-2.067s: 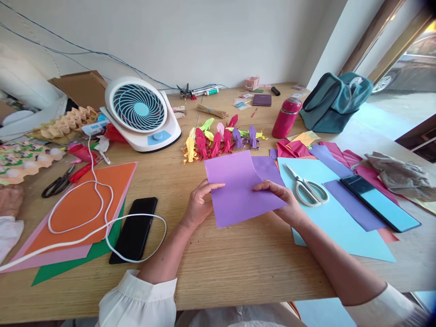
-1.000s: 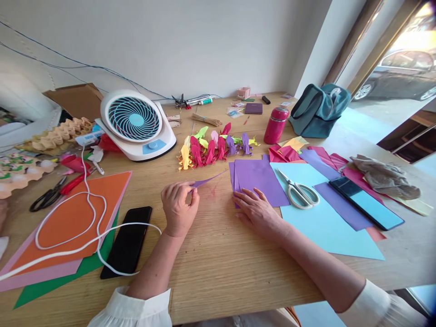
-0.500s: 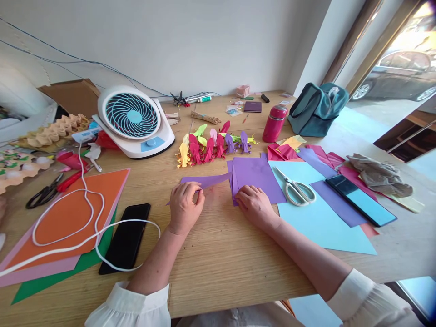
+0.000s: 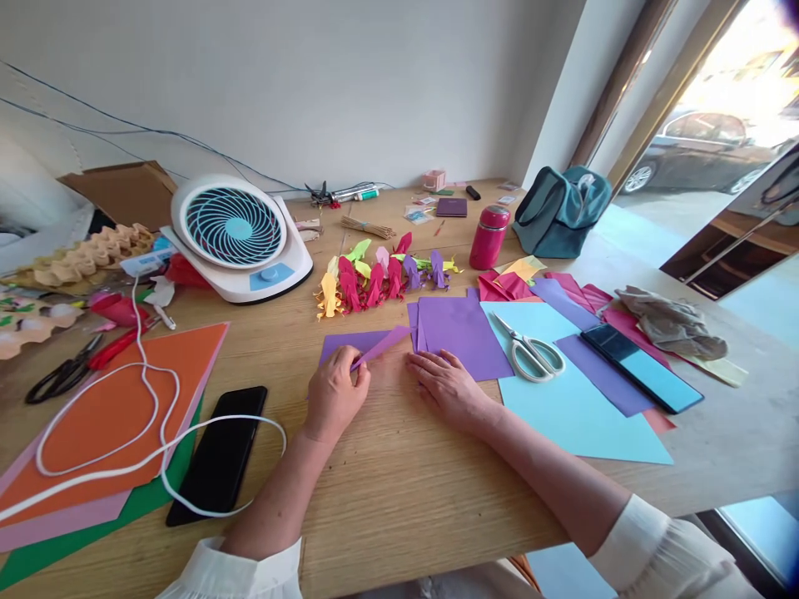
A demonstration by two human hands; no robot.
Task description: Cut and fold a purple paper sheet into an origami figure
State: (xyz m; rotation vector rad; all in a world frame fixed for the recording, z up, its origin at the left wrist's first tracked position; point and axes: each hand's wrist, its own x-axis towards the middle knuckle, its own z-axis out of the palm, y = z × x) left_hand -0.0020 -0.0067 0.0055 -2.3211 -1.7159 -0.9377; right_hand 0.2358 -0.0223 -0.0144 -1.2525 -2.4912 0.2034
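A purple sheet (image 4: pixel 385 343) is pinched between the thumb and fingers of the left hand (image 4: pixel 335 389), with its free end tipped up off the wooden table (image 4: pixel 399 499) and pointed rightward. Some flat purple paper (image 4: pixel 344 341) can be seen just behind that pinch; whether it's the same sheet can't really be told. The right hand (image 4: pixel 450 391) is laid loose and palm-down to the right of the grip, by the near edge of a purple stack (image 4: pixel 465 337). Straight back from the grip, a bunch of colorful paper figures (image 4: pixel 374 284) is grouped. Way over to its right, white-handled scissors (image 4: pixel 537 358) are parked on a light blue sheet (image 4: pixel 580 424). Left of it, a black phone (image 4: pixel 215 457) is left lying.
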